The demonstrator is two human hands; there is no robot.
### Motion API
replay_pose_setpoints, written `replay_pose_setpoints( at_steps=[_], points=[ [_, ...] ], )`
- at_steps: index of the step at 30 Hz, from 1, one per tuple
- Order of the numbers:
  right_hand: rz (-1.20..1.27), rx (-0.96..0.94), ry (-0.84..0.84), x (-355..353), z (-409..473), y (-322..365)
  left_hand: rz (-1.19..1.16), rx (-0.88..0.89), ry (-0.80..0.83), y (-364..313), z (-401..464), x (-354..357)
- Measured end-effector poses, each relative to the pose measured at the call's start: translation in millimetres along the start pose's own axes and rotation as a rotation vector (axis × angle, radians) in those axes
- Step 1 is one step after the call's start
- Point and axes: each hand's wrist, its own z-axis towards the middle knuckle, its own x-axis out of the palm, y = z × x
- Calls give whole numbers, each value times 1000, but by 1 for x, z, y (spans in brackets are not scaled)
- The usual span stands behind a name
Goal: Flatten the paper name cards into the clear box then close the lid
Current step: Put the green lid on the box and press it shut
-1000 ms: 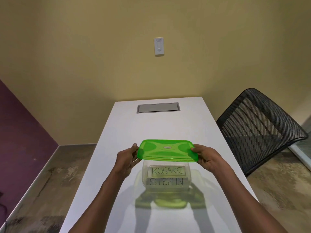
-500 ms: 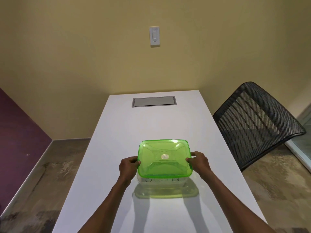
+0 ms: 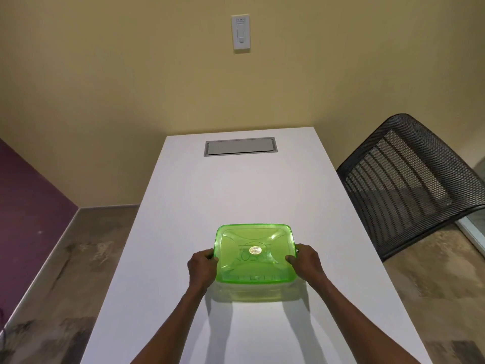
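A translucent green lid (image 3: 254, 252) lies flat on top of the clear box (image 3: 252, 288), which stands on the white table (image 3: 236, 185). My left hand (image 3: 202, 266) grips the lid's left edge, thumb on top and fingers curled at the side. My right hand (image 3: 305, 262) grips the lid's right edge the same way. Faint handwriting of the paper name cards (image 3: 249, 257) shows through the lid; the cards themselves are mostly hidden.
A grey cable hatch (image 3: 240, 146) is set into the table's far end. A black mesh chair (image 3: 409, 179) stands close to the table's right side. A wall switch (image 3: 241, 32) is on the yellow wall behind.
The lid, held tilted above the box a second ago, has come down flat onto the box. Both hands moved lower with it, and the cards' names are now covered.
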Motion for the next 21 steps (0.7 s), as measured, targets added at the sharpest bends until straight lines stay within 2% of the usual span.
replay_pose_setpoints(
  at_steps=[6, 21],
  points=[
    [-61, -19, -10, 3, 6, -7, -43, 15, -36, 0, 2, 6],
    [-41, -49, -21, 9, 8, -12, -57, -20, -30, 11, -1, 8]
  ],
)
